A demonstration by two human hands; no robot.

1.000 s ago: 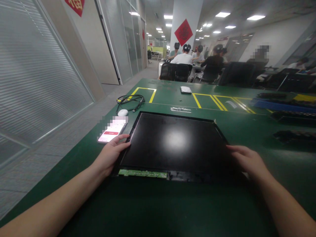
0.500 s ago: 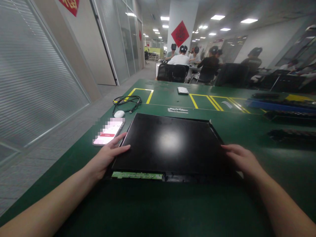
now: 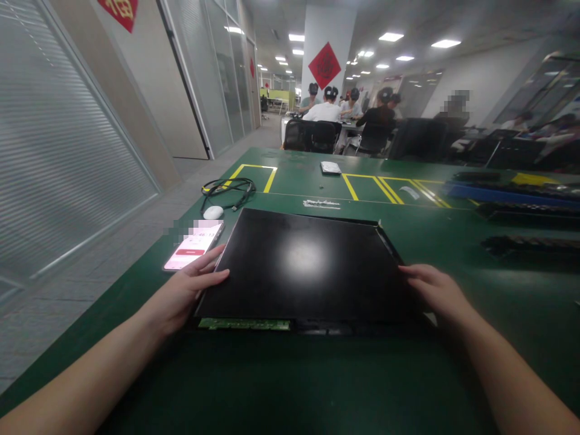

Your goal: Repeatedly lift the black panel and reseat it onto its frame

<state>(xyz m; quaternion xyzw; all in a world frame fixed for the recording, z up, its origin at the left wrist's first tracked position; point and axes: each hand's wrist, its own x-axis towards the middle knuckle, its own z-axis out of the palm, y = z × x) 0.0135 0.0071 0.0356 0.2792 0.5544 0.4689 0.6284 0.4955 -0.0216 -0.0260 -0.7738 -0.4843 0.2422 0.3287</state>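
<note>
A black LCD panel [image 3: 272, 284] lies face up before me, a glare spot on its dark surface. Along its near edge a green circuit board [image 3: 244, 324] shows. A dark frame [image 3: 390, 243] sticks out past the panel on the right. My left hand [image 3: 190, 293] grips the left edge, thumb on top and fingers partly hidden at the side. On the opposite edge my right hand [image 3: 437, 290] is closed, its fingertips at the border; the underside of that grip is hidden. A lit phone [image 3: 199, 243] lies just beyond my left hand.
On the green table [image 3: 290, 386] are a white mouse-like object [image 3: 213, 212], a coiled black cable [image 3: 229, 192], silvery strips [image 3: 321, 204] and a small white-topped box [image 3: 330, 168]. Dark parts [image 3: 534, 244] lie on the right. People sit at tables behind.
The view has shifted slightly, so the scene sits a little further left. The panel covers more of the green board at the near edge. Both hands keep their hold.
</note>
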